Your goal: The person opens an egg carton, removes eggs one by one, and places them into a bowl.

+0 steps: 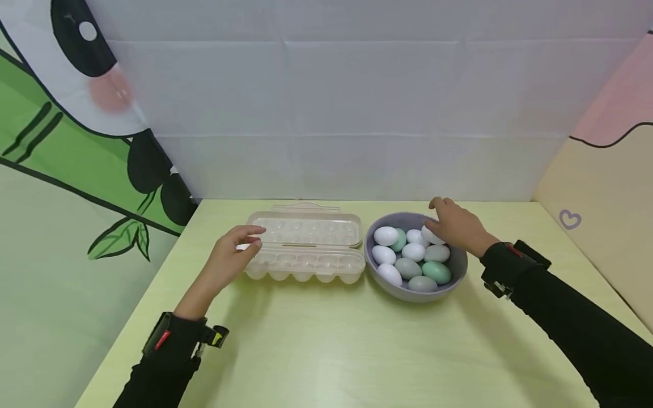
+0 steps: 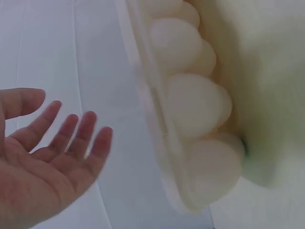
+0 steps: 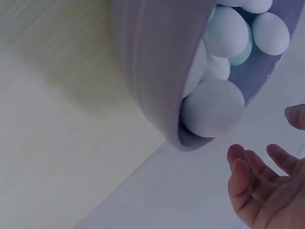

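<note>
A clear plastic egg carton (image 1: pixel 306 262) lies with its lid (image 1: pixel 306 229) folded back. At its left end is my left hand (image 1: pixel 229 255), fingers loosely spread and holding nothing. In the left wrist view, a gap separates that hand (image 2: pixel 52 162) from the carton's rounded cups (image 2: pixel 195 105). To the right of the carton, a purple-grey bowl (image 1: pixel 403 293) holds several white, grey and green eggs (image 1: pixel 436 272). Over the bowl's far right rim is my right hand (image 1: pixel 459 228), fingers loosely bent. The right wrist view shows this hand (image 3: pixel 271 191) bare, near a white egg (image 3: pixel 214 109).
Carton and bowl stand side by side on a pale yellow table (image 1: pixel 316 351). A whitish sheet (image 1: pixel 357 113) rises along its back edge. Printed panels flank both sides, one with a green design (image 1: pixel 61 124) at left.
</note>
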Available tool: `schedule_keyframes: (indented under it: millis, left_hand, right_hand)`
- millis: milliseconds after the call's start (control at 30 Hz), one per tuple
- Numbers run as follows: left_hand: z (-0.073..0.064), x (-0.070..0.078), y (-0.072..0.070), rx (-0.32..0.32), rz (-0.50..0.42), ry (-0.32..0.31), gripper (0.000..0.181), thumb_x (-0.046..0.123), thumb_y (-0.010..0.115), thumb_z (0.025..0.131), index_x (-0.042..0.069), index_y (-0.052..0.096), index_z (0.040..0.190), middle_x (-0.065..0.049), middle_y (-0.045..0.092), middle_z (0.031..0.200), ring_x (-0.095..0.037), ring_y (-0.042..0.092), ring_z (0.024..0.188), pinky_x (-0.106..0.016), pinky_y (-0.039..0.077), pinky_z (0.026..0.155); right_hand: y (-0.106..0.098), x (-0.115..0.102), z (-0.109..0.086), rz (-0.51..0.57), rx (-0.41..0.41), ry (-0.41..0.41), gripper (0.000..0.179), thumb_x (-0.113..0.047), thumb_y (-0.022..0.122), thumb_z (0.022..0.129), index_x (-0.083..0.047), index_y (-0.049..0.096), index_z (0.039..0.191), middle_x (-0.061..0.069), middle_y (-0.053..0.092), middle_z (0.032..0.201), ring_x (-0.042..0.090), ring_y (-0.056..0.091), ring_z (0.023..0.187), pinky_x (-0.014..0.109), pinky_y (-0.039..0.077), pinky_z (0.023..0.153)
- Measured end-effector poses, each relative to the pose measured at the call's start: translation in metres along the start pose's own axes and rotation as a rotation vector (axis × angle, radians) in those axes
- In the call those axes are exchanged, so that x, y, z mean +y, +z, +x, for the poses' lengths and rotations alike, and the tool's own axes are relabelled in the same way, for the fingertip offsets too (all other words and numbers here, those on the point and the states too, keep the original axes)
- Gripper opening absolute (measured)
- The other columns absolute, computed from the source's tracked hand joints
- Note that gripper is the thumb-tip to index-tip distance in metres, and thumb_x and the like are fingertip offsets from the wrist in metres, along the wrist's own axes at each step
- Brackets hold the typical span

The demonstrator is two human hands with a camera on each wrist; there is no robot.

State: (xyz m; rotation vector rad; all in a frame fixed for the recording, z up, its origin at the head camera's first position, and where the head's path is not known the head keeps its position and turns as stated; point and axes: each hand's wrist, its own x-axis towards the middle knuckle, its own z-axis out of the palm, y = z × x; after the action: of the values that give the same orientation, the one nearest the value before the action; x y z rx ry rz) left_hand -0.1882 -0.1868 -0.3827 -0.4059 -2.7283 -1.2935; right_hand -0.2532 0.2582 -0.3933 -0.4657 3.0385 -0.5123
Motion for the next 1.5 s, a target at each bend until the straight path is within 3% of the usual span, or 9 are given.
schedule_keyframes:
  millis: [267, 400, 600, 733, 867, 1033, 1200, 1300, 1500]
  left_hand:
    - [0.03, -0.005, -0.018, -0.075, 0.291, -0.12, 0.038, 0.017, 0.048, 0.091, 0.0, 0.043, 0.125, -0.024, 0.043, 0.126, -0.041, 0.044, 0.111, -0.054, 0.04, 0.087]
    - [0.048, -0.02, -0.021, -0.17, 0.437, -0.207, 0.042, 0.015, 0.047, 0.09, -0.002, 0.039, 0.127, -0.026, 0.042, 0.128, -0.042, 0.04, 0.114, -0.056, 0.037, 0.09]
    - [0.063, -0.042, -0.011, -0.365, 0.6, -0.298, 0.049, 0.007, 0.041, 0.087, 0.002, 0.03, 0.134, -0.025, 0.036, 0.133, -0.044, 0.034, 0.119, -0.064, 0.028, 0.092]
    - [0.064, -0.051, -0.001, -0.419, 0.695, -0.316, 0.046, 0.008, 0.04, 0.088, 0.001, 0.032, 0.133, -0.025, 0.038, 0.132, -0.043, 0.035, 0.118, -0.067, 0.025, 0.092]
    - [0.061, -0.054, 0.005, -0.441, 0.748, -0.349, 0.043, 0.009, 0.042, 0.088, -0.001, 0.037, 0.129, -0.025, 0.042, 0.127, -0.042, 0.039, 0.113, -0.065, 0.027, 0.09]
    - [0.059, -0.052, 0.008, -0.469, 0.74, -0.381, 0.036, 0.007, 0.046, 0.084, 0.0, 0.047, 0.119, -0.023, 0.049, 0.118, -0.04, 0.044, 0.102, -0.065, 0.026, 0.09]
    - [0.059, -0.052, 0.007, -0.417, 0.76, -0.348, 0.019, 0.005, 0.051, 0.081, 0.002, 0.053, 0.1, -0.015, 0.054, 0.099, -0.03, 0.048, 0.087, -0.063, 0.028, 0.089]
    - [0.058, -0.053, 0.007, -0.383, 0.767, -0.334, 0.016, 0.005, 0.053, 0.08, 0.001, 0.054, 0.096, -0.014, 0.053, 0.094, -0.03, 0.048, 0.084, -0.061, 0.031, 0.088]
    - [0.056, -0.056, 0.005, -0.323, 0.759, -0.273, 0.016, 0.005, 0.057, 0.078, -0.002, 0.055, 0.092, -0.014, 0.05, 0.086, -0.03, 0.046, 0.076, -0.046, 0.042, 0.071]
  right_hand:
    - [-0.011, -0.014, -0.004, 0.018, 0.059, -0.029, 0.038, -0.031, 0.041, 0.095, -0.006, 0.038, 0.122, 0.017, 0.046, 0.113, 0.029, 0.052, 0.092, 0.043, 0.045, 0.066]
    - [-0.007, -0.018, -0.006, 0.009, 0.052, -0.071, 0.036, -0.031, 0.04, 0.095, -0.007, 0.039, 0.122, 0.015, 0.048, 0.113, 0.027, 0.053, 0.091, 0.042, 0.045, 0.067]
    - [-0.002, -0.022, -0.006, -0.01, 0.071, -0.116, 0.032, -0.03, 0.041, 0.095, -0.008, 0.042, 0.119, 0.012, 0.051, 0.105, 0.022, 0.053, 0.08, 0.038, 0.044, 0.061]
    - [0.002, -0.023, -0.006, 0.002, 0.074, -0.125, 0.029, -0.027, 0.037, 0.096, -0.008, 0.044, 0.116, 0.009, 0.051, 0.099, 0.019, 0.051, 0.076, 0.035, 0.042, 0.057]
    - [0.004, -0.024, -0.007, 0.014, 0.069, -0.133, 0.027, -0.025, 0.035, 0.096, -0.008, 0.045, 0.115, 0.007, 0.051, 0.096, 0.018, 0.05, 0.076, 0.034, 0.042, 0.058]
    - [0.004, -0.022, -0.008, 0.002, 0.081, -0.128, 0.025, -0.025, 0.034, 0.096, -0.009, 0.045, 0.113, 0.006, 0.051, 0.098, 0.019, 0.051, 0.079, 0.037, 0.044, 0.062]
    - [0.005, -0.021, -0.01, 0.009, 0.079, -0.116, 0.025, -0.023, 0.034, 0.096, -0.009, 0.046, 0.113, 0.008, 0.052, 0.1, 0.02, 0.052, 0.081, 0.04, 0.044, 0.065]
    - [0.006, -0.02, -0.01, 0.011, 0.075, -0.114, 0.025, -0.023, 0.035, 0.096, -0.008, 0.046, 0.113, 0.009, 0.053, 0.102, 0.021, 0.052, 0.084, 0.041, 0.044, 0.067]
    - [0.009, -0.019, -0.009, 0.003, 0.079, -0.122, 0.026, -0.024, 0.034, 0.096, -0.008, 0.047, 0.112, 0.009, 0.053, 0.102, 0.022, 0.053, 0.085, 0.041, 0.044, 0.067]
